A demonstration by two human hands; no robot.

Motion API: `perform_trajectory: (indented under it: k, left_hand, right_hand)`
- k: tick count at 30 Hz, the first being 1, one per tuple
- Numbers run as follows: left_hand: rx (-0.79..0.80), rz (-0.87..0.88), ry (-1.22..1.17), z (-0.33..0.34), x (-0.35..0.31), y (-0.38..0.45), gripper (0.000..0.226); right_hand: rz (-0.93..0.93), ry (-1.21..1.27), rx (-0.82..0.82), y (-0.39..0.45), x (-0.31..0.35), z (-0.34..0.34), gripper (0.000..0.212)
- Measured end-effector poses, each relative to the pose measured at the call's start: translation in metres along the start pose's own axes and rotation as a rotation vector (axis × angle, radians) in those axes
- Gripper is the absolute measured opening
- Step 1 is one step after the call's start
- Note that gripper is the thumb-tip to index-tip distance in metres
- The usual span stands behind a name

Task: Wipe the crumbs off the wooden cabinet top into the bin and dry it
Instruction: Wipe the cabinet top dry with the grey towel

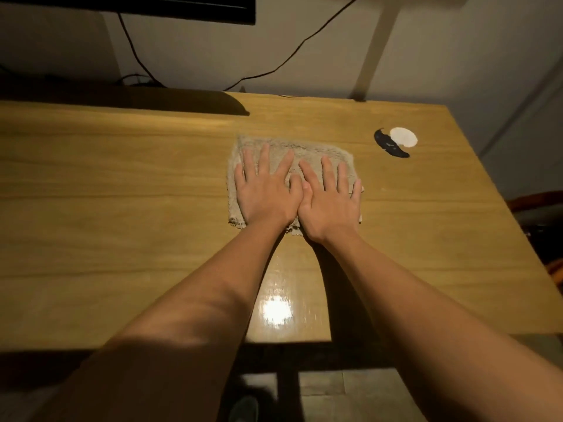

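Both hands, left (265, 193) and right (330, 202), pressed flat, fingers released, on the cloth (304, 150); drying the tabletop (122, 193) seemingly called for a sweep toward nine o'clock.

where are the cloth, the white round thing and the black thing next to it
cloth (316, 147): head view, on its bare far edge beyond the fingers
white round thing (403, 137): head view, on its middle
black thing (390, 146): head view, on the middle of its curved body

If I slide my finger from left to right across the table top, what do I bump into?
Left hand flat on the fluffy beige cloth → right hand on the same cloth → curved black object → round white disc.
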State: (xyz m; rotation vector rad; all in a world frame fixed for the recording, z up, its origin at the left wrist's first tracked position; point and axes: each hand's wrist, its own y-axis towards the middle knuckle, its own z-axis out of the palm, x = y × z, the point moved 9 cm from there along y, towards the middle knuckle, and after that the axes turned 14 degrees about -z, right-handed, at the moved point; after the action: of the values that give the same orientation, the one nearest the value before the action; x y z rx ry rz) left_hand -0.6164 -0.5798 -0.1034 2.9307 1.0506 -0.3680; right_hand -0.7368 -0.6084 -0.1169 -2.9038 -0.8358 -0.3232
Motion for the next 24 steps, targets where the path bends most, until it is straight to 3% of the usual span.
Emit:
perform_trajectory:
  k: [14,19,24]
  left_hand:
    - [0.038,0.062,0.011,0.012,0.015,-0.216,0.059]
    - [0.079,0.105,-0.027,0.001,0.016,-0.213,0.055]
    - [0.002,0.062,-0.039,0.007,0.015,-0.199,0.054]
  right_hand:
    - [-0.03,-0.044,0.008,-0.216,-0.016,0.005,0.053]
    - [-0.014,0.05,-0.005,-0.211,-0.014,-0.019,0.052]
    - [-0.006,-0.019,-0.078,-0.196,-0.011,-0.01,0.058]
